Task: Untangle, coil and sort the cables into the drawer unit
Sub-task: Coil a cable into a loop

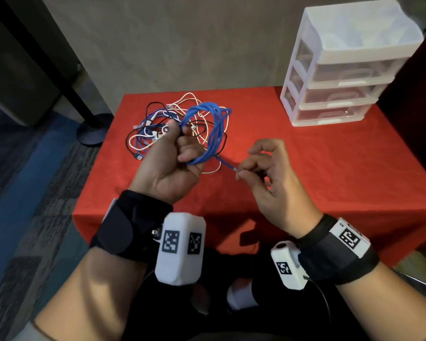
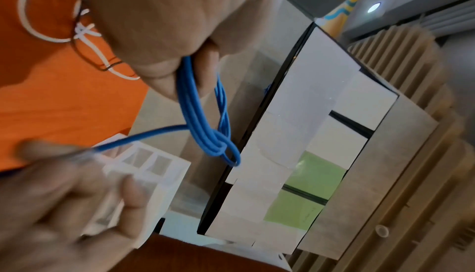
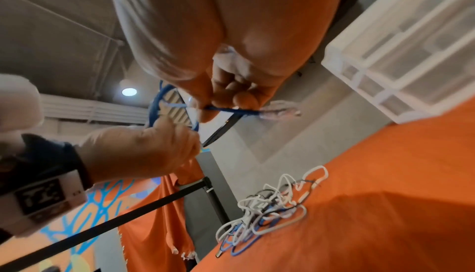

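The blue cable [image 1: 208, 129] is being held above the desk [image 1: 305, 168], its coiled loops being gripped in the curled fingers of the left hand [image 1: 172, 158], probably so that the turns are being kept together while the free end is being dealt with. That loose tail is being pinched between thumb and fingertips of the right hand [image 1: 263, 173], just behind the clear plug [image 3: 280, 110], which is being left sticking out past the fingers; a wrap or tuck of the tail is judged to be the step in hand. The coil is being seen as several bright blue rounds of thin, round, flexible cord, hanging as a long loose oval, with one turn crossing the others near the bottom in the left wrist view. The remaining cables [image 1: 162, 124], white, black and blue, are being left in a tangled pile on the red cloth behind the left hand, not yet sorted. The drawer unit [image 1: 340, 67], white frame with clear drawers, is being kept at the far right corner of the desk, well apart from both hands; its drawers are being shown pushed in, contents too hazy to tell.
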A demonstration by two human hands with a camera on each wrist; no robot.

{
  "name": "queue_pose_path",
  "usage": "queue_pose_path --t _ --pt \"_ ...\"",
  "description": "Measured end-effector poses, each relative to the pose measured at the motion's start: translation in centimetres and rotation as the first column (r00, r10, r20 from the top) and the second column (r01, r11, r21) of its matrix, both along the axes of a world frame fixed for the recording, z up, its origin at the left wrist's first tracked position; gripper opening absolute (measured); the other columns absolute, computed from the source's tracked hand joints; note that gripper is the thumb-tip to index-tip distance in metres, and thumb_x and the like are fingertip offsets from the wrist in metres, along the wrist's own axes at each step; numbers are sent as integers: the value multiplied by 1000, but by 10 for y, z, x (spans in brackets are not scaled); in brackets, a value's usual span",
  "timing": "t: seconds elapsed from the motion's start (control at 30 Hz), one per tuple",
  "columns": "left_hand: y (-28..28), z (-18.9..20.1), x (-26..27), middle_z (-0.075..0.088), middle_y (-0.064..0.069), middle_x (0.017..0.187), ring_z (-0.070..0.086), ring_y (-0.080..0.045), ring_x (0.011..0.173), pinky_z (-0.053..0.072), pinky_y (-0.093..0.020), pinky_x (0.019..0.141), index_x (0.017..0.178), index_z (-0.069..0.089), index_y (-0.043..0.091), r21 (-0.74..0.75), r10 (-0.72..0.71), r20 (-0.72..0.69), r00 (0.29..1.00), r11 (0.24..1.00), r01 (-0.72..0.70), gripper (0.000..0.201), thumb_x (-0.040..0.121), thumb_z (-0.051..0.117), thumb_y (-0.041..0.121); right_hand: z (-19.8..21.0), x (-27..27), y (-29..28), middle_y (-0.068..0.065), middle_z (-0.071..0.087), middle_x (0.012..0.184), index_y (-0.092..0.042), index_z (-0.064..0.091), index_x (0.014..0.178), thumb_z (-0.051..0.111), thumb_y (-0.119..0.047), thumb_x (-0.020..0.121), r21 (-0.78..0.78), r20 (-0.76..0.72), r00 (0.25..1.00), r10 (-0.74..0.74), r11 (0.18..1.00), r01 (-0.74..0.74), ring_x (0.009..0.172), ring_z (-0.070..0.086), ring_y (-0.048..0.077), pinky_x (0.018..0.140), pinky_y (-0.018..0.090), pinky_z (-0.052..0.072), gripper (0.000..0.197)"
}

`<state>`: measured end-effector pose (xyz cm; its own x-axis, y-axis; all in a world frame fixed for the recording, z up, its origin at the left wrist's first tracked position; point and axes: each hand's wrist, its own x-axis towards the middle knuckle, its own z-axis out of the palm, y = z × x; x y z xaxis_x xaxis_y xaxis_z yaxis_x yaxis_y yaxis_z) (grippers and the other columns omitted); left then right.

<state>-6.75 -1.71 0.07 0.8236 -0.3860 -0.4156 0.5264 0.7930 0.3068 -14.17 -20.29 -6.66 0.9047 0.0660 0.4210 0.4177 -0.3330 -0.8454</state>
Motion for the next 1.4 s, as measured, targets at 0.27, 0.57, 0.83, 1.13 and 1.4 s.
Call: queue_pose_path --t 0.27,0.57,0.83,1.13,1.4 --pt "-5 6 -15 20 11 57 10 -2 48 14 -13 32 78 52 23 596 -568 185 802 713 368 39 103 42 51 -4 25 -28 -12 55 59 -24 70 80 61 -36 91 -412 -144 985 -89 911 22 59 50 5 62 38 45 18" --pt "-21 -42 -23 48 8 84 44 -1 86 33 -13 80 84 54 29 776 -705 518 484 149 -613 21 104 48 34 24 39 -14 2 51 61 -8 62 80 60 -22 102 -25 -249 964 -95 996 91 59 43 10 58 29 35 26" --pt "-22 -58 -22 60 -3 75 45 -11 58 40 -35 57 103 49 19 834 -720 489 492 221 -506 6 105 43 20 17 40 0 1 64 79 -22 67 83 60 -23 99 30 -218 971 -94 994 103 79 54 6 76 35 43 18" --pt "-23 -50 -26 50 -3 66 47 -12 54 60 -40 58 95 53 7 862 -642 506 577 360 -356 19 109 44 17 18 34 3 22 67 90 -17 66 86 59 -27 102 206 -313 950 -18 975 86 81 59 18 75 38 47 20" --pt "-28 -49 -26 42 3 62 45 -13 53 59 -40 62 89 56 10 831 -483 503 716 498 -247 29 110 41 23 24 30 -3 12 62 87 -13 57 122 66 -15 97 501 -420 902 99 854 140 67 64 22 61 35 52 26"
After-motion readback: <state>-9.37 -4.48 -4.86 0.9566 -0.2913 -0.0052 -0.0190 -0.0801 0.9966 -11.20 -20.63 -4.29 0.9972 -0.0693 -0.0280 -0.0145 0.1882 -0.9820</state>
